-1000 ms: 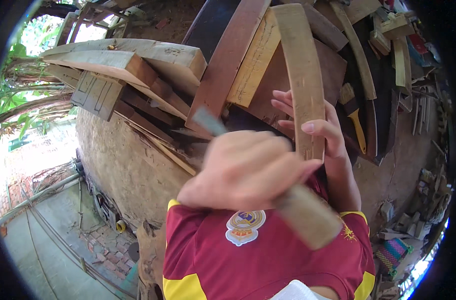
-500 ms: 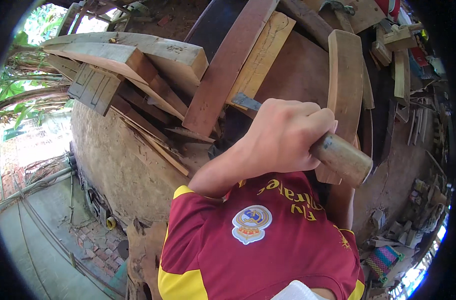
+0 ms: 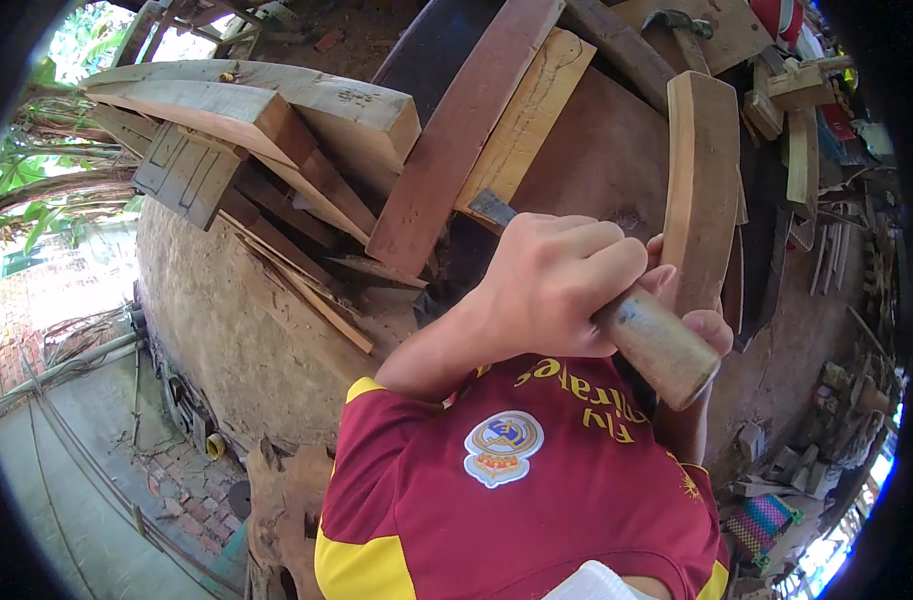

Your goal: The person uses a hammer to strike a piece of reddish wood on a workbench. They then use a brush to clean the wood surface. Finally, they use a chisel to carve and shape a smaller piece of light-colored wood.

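My left hand (image 3: pixel 566 285) is wrapped round the thick round handle (image 3: pixel 666 345) of a chisel. The flat metal blade (image 3: pixel 491 206) shows past the far side of my fist, near the end of a yellowish board. Behind the handle, my right hand (image 3: pixel 709 328) is mostly hidden; a thumb or finger tip and part of another finger show on both sides of the near end of a curved wooden block (image 3: pixel 704 180). It looks closed on that block, which stands out away from me, with a pale edge on its left side.
A reddish plank (image 3: pixel 461 140) and a yellowish board (image 3: pixel 526 110) lie just beyond my left hand. Thick curved beams (image 3: pixel 356 115) lean at the left. A hammer-like tool (image 3: pixel 681 30) lies at the far right, near wood offcuts (image 3: pixel 798 88). A woven bag (image 3: pixel 761 528) sits lower right.
My left hand and the chisel have dropped slightly toward me and left. The curved block has shifted a little right, and fingertips of my right hand now show at its near end.
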